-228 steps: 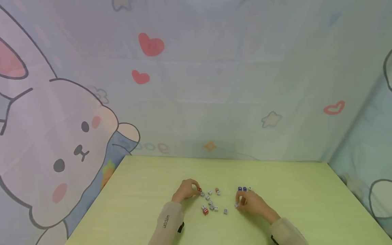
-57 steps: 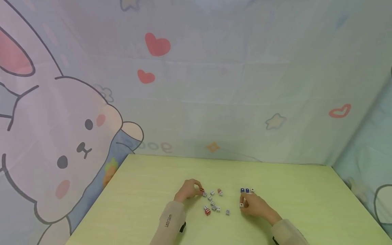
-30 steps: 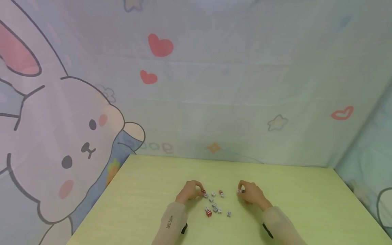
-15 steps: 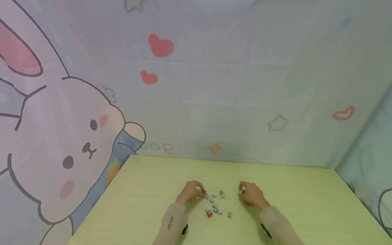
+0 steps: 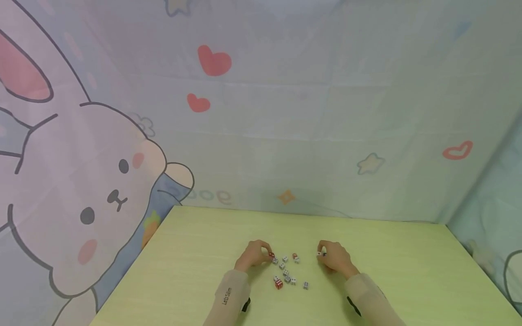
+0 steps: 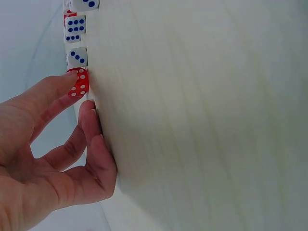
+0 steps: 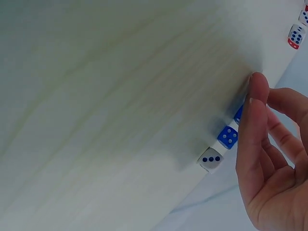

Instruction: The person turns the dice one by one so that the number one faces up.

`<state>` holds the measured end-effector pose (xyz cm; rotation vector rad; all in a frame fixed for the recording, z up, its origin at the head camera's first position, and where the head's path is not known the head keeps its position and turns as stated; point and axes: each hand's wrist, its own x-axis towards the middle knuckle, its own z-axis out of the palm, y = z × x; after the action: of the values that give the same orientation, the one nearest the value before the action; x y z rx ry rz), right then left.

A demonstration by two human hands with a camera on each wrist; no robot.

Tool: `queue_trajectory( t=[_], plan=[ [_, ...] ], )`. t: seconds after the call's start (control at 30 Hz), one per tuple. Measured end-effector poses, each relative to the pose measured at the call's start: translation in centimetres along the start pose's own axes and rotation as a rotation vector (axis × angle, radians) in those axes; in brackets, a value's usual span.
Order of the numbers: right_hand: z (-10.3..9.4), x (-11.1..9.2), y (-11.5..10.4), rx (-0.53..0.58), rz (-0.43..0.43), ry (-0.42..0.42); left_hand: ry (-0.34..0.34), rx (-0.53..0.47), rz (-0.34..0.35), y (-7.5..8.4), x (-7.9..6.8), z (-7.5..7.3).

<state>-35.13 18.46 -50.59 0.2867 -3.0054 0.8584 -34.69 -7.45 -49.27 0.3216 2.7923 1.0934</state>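
My left hand (image 5: 253,254) pinches a red die (image 6: 81,83) between thumb and fingertip, down at the tabletop. A white die (image 6: 77,57) with blue pips sits right beside it. Over on the right, my right hand (image 5: 336,259) pinches a white die (image 5: 319,254) at the left end of a short row. In the right wrist view the fingers hide that die. Along the row come a half-hidden blue die, another blue die (image 7: 228,137) and a white die (image 7: 211,159).
Between the hands lie several loose white dice (image 5: 286,273), a larger red die (image 5: 278,284) and a red-and-white pair (image 5: 295,257). One white die (image 5: 306,285) lies apart, nearer the front. The pale yellow-green table (image 5: 212,226) meets a printed cloth backdrop (image 5: 261,149).
Since about two seconds ago, my right hand has carried the white die away from me to the left end of the blue-and-white row. My left hand has stayed on the red die.
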Motion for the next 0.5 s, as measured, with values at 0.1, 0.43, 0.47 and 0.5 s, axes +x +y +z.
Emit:
queue_trajectory(
  t=[0.1, 0.43, 0.47, 0.5],
  plan=[
    [-0.1, 0.0, 0.0, 0.005, 0.014, -0.006, 0.000, 0.000, -0.002, 0.0, 0.0, 0.1],
    [-0.7, -0.7, -0.8, 0.007, -0.026, -0.010, 0.004, 0.033, 0.006, -0.2, 0.2, 0.2],
    [-0.8, -0.8, -1.0, 0.037, -0.026, -0.023, 0.003, 0.036, 0.004, -0.3, 0.2, 0.2],
    [-0.9, -1.1, -1.2, 0.069, -0.028, -0.039, 0.004, 0.038, 0.005, -0.3, 0.2, 0.2]
  ],
)
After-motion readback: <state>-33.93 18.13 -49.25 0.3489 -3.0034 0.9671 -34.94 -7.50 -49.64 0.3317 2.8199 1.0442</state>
